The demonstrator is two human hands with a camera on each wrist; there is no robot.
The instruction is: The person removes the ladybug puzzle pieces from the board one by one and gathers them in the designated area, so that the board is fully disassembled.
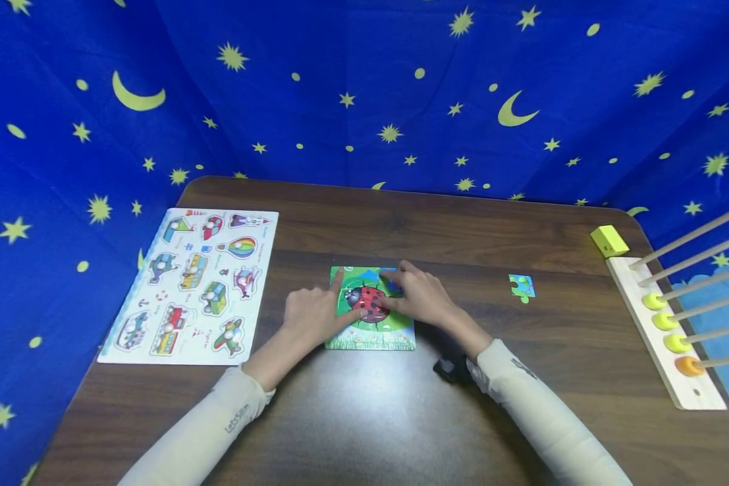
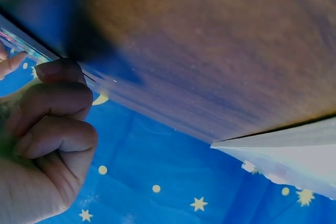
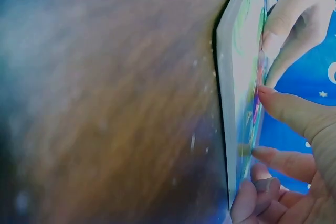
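Note:
A ladybug jigsaw puzzle (image 1: 370,337) in a flat square tray lies at the middle of the table. My left hand (image 1: 310,314) is at its left side, index finger and thumb stretched over the picture. The other left fingers are curled under in the left wrist view, holding nothing. From the right, my right hand (image 1: 426,297) touches the puzzle with thumb and index fingertip; its other fingers bend at the tray's edge in the right wrist view. Between that thumb and index shows a dark blue patch, partly hidden. A loose puzzle piece (image 1: 523,287), blue and green, lies to the right.
A white peg-puzzle board (image 1: 140,297) with vehicle pictures lies on the left. On the right stand a wooden rack (image 1: 662,331) with rods and rings, and a yellow block (image 1: 609,241). A black object (image 1: 449,370) is beside the right wrist. A blue starry curtain (image 1: 316,101) hangs behind.

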